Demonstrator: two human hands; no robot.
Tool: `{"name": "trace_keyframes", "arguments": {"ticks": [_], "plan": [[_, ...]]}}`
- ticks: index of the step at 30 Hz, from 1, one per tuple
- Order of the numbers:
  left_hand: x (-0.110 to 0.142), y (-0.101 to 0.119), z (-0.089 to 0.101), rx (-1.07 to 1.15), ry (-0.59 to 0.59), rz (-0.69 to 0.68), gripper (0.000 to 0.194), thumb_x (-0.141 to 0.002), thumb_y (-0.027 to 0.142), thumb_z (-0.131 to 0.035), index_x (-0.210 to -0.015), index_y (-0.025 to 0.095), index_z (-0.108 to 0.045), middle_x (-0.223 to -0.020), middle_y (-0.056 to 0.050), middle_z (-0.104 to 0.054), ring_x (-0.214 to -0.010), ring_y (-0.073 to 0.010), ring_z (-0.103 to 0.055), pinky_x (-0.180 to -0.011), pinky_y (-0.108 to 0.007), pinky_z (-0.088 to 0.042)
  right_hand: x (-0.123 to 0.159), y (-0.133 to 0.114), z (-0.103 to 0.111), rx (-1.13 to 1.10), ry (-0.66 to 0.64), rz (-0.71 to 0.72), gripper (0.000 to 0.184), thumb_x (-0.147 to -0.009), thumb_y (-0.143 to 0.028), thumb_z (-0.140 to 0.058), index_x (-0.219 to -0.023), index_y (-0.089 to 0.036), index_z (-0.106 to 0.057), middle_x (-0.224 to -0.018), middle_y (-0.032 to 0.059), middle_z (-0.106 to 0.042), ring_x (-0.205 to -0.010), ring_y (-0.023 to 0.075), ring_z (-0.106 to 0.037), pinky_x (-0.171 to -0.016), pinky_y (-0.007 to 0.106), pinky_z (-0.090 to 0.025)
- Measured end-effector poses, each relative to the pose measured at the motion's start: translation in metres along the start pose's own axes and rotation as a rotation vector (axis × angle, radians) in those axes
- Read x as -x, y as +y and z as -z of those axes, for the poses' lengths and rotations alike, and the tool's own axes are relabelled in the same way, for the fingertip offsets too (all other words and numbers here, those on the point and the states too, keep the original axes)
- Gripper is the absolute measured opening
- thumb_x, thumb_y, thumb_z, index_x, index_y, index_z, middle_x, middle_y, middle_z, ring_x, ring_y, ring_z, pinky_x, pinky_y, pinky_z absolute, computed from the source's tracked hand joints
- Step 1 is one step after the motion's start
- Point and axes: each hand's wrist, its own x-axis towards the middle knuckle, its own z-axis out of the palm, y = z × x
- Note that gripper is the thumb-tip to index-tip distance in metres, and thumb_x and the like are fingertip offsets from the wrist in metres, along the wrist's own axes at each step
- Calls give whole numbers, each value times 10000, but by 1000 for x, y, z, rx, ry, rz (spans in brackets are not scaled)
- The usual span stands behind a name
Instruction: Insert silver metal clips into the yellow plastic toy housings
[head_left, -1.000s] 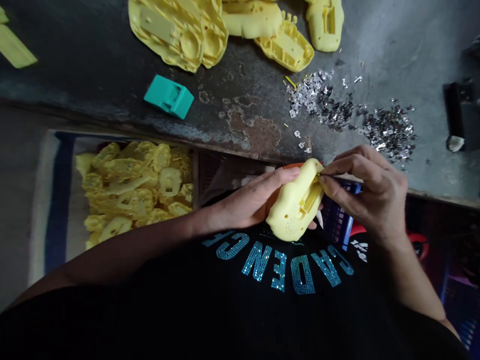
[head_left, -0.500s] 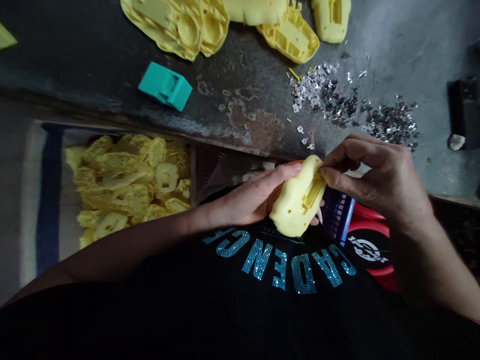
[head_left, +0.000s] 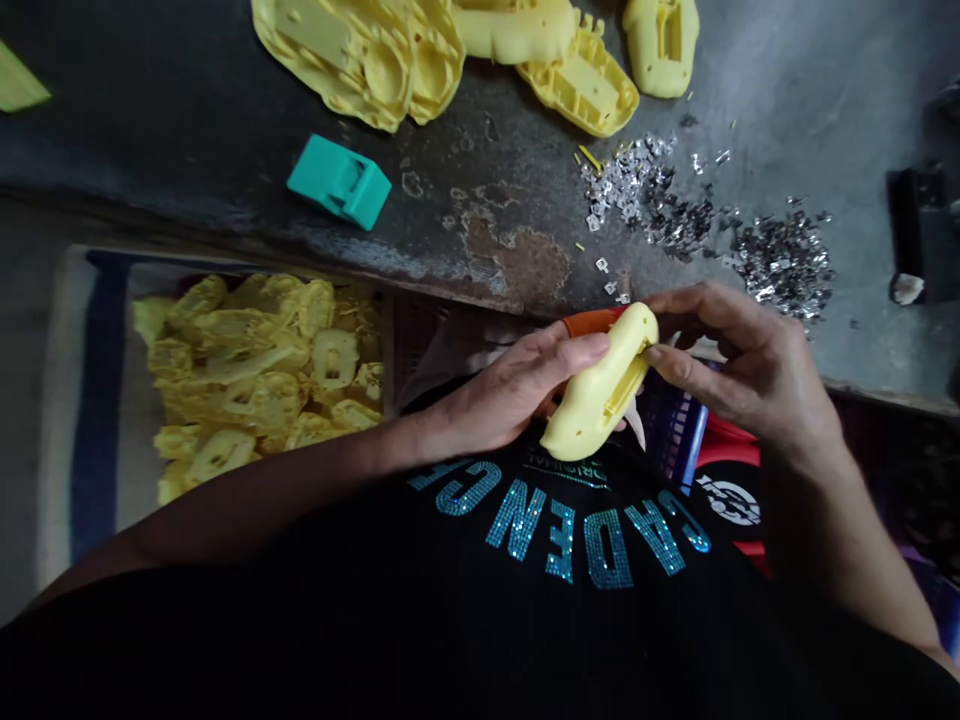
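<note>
My left hand (head_left: 517, 385) grips a yellow moulded plastic shell (head_left: 600, 385) from below, with its fingers along the shell's side. An orange piece (head_left: 592, 322) shows behind the shell, partly hidden by it and by my left hand. My right hand (head_left: 731, 350) pinches the shell's far end between thumb and fingers. A pale pointed sliver (head_left: 636, 420) sticks out below the shell, and I cannot tell what it is. A slot with thin ribs runs along the shell's face.
Yellow shells (head_left: 360, 60) and a teal toy car body (head_left: 339, 182) lie on the dark worn bench, beside heaps of small metal clips (head_left: 784, 265). A bin of yellow parts (head_left: 255, 370) sits left below the bench edge. A blue crate (head_left: 671, 430) stands below my right hand.
The shell has turned in my hands, its far end swinging up and right. My right fingers have shifted to its end, and more of the orange piece shows.
</note>
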Motion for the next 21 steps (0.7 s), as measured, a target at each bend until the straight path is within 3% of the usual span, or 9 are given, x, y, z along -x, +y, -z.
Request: {"name": "trace_keyframes", "arguments": {"ticks": [3,6,11,15,18,21], "plan": [[9,0,2,-177,24,-86,641,-1090,729,-701,-1534,271,-761,-1129,-69,-861,-870,-218,-806,-711,-274,-630,1,-5,-2,29,30,22,270,-1004,-359,-917,-1256,-311,-833,-1071,16,-832,-856,208,-771,-820,379,-652],[18,4,6,-294,32,-140,648,-1092,766,-673,-1430,232,-816,-939,-58,-821,-731,-185,-717,-606,-254,-540,8,-6,-8,30,87,42,279,-973,-369,-957,-1209,-300,-827,-1026,6,-827,-825,203,-768,-784,364,-646],[26,10,6,-425,53,-95,604,-1019,759,-780,-1163,179,-861,-756,-34,-695,-660,-167,-630,-541,-251,-448,19,-6,-18,74,163,83,280,-983,-279,-937,-1224,-299,-796,-1039,-5,-835,-839,177,-781,-792,320,-651],[25,14,1,-550,84,-76,693,-1018,815,-735,-1011,131,-844,-732,-19,-628,-634,-132,-548,-521,-244,-372,28,1,-22,118,222,93,296,-996,-222,-910,-1252,-306,-789,-1048,-10,-835,-870,163,-784,-819,300,-642],[26,19,3,-620,27,-44,760,-1038,848,-677,-1096,111,-854,-749,-12,-634,-630,-121,-534,-519,-237,-368,33,9,-25,22,215,41,345,-956,-214,-947,-1254,-328,-815,-1044,-19,-841,-876,163,-783,-822,300,-636],[29,26,19,-670,-68,-92,748,-1133,812,-519,-1302,165,-855,-926,-70,-788,-721,-168,-681,-619,-262,-543,32,15,-31,-290,228,-121,298,-937,-269,-975,-1200,-343,-857,-1015,-23,-853,-845,150,-781,-776,272,-637]]}}
